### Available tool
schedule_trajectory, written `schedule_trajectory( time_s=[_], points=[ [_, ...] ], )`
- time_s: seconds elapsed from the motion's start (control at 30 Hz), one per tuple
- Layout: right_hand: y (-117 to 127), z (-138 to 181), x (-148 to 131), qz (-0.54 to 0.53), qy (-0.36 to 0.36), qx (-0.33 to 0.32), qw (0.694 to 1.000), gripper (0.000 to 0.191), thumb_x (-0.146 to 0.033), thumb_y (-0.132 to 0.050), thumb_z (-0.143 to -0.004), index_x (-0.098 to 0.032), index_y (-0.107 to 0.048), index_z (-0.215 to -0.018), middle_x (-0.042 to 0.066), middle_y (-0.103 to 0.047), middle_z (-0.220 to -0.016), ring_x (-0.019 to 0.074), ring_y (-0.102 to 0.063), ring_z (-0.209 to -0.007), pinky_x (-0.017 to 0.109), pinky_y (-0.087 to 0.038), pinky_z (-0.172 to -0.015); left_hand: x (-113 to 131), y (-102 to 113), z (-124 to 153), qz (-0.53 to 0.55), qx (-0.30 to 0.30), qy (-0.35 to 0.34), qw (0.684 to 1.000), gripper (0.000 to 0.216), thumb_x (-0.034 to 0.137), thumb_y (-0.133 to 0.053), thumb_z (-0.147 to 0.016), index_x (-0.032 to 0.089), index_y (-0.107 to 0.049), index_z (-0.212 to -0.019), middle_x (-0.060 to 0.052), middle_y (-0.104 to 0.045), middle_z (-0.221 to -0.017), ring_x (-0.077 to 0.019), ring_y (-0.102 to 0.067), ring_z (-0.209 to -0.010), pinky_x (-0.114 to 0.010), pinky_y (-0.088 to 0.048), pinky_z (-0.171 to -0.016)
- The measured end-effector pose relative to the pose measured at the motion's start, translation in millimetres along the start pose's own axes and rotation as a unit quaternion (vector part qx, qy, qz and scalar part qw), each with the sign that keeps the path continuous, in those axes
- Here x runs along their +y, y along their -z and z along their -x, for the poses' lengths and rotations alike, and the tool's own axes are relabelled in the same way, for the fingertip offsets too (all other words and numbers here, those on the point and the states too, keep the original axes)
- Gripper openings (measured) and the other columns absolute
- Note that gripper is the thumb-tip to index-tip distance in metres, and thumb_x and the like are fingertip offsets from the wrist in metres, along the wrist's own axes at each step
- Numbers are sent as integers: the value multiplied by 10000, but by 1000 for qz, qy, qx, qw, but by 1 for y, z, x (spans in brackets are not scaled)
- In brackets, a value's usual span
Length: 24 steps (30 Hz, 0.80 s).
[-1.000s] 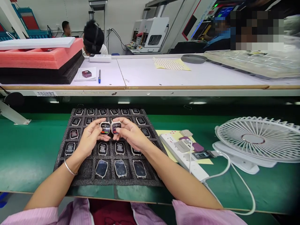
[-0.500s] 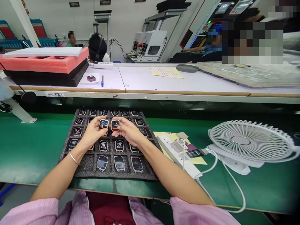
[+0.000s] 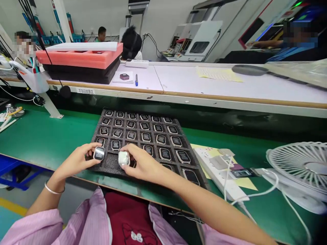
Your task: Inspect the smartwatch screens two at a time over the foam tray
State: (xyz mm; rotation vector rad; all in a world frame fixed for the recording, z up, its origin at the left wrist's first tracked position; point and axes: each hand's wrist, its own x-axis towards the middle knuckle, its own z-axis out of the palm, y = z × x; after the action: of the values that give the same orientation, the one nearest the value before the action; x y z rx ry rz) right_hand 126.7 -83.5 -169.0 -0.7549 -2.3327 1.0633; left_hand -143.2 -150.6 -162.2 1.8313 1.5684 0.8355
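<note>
My left hand pinches a strapless smartwatch between thumb and fingers, its dark screen facing up. It is over the front left corner of a dark foam tray. Between the thumb and fingers of my right hand is another smartwatch, whose face looks pale and glossy. This one hangs above the tray's front part, apart from the first. Rows of similar smartwatches lie in the tray's compartments, most with lines of white text on their screens. My right hand and forearm hide some front compartments.
Right of the tray lie a white power strip with cables and a white fan. A shelf runs behind, bearing a pink foam tray and a blue pen. A lamp stand is at left. People sit beyond.
Both hands have come towards the tray's front left and moved further apart, each still holding a smartwatch. The view has turned left, so the scene sits further right.
</note>
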Motion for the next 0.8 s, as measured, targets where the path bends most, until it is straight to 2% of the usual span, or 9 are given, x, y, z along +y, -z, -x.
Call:
schedule_trajectory(
  time_s=[0.07, 0.17, 0.33, 0.43, 0.53, 0.67, 0.8],
  points=[
    [-15, 0, -4, 149, 24, 48, 987, 360, -235, -720, -751, -161, -644, -1095, 191, -603, -1256, 368, -556, -1199, 565, -425, -971, -13, -3, 10, -39, -10, -6, 999, 459, 350, -731, -791, 262, -662, -1235, -43, -706, -1020, -189, -594, -832, -328, -519, -793],
    [-34, -4, -4, 231, 6, 81, 970, 385, -312, -741, -763, -142, -685, -1104, 219, -581, -1313, 398, -511, -1244, 587, -370, -989, -24, -9, 15, -69, -29, -23, 997, 455, 373, -690, -839, 282, -638, -1282, -55, -665, -1078, -230, -564, -977, -398, -472, -938],
    [-47, -9, -4, 244, -6, 40, 969, 454, -359, -725, -828, -174, -663, -1238, 203, -569, -1370, 387, -484, -1280, 572, -351, -1013, -28, -10, 16, -89, -47, 0, 995, 594, 397, -656, -875, 291, -509, -1440, -67, -579, -1119, -261, -494, -1086, -460, -406, -1032],
    [-43, -1, -7, 255, 4, 61, 965, 488, -375, -709, -864, -182, -622, -1303, 202, -567, -1375, 373, -489, -1271, 555, -351, -1011, -30, -8, 18, -88, -26, 3, 996, 664, 397, -672, -866, 318, -442, -1484, -61, -554, -1154, -264, -483, -1119, -460, -396, -1053],
    [-36, 12, -7, 263, 14, 110, 958, 399, -342, -691, -890, -197, -639, -1258, 181, -599, -1323, 344, -517, -1231, 518, -356, -993, -34, -7, 22, -105, -3, -3, 995, 569, 424, -680, -861, 308, -536, -1399, -57, -560, -1128, -261, -495, -1104, -443, -416, -1030],
    [-31, 29, -1, 271, 4, 129, 954, 282, -311, -646, -927, -215, -662, -1192, 155, -626, -1265, 315, -552, -1175, 495, -354, -969, -39, -5, 23, -149, 21, -8, 989, 424, 500, -690, -839, 263, -681, -1190, -58, -574, -1059, -261, -501, -1044, -431, -450, -969],
    [-31, 31, 3, 278, -5, 122, 953, 255, -310, -649, -933, -211, -682, -1166, 148, -642, -1225, 307, -562, -1146, 486, -346, -959, -39, 1, 17, -185, -8, -14, 983, 405, 520, -656, -862, 265, -708, -1172, -58, -567, -1031, -250, -489, -1014, -428, -449, -966]
  ],
)
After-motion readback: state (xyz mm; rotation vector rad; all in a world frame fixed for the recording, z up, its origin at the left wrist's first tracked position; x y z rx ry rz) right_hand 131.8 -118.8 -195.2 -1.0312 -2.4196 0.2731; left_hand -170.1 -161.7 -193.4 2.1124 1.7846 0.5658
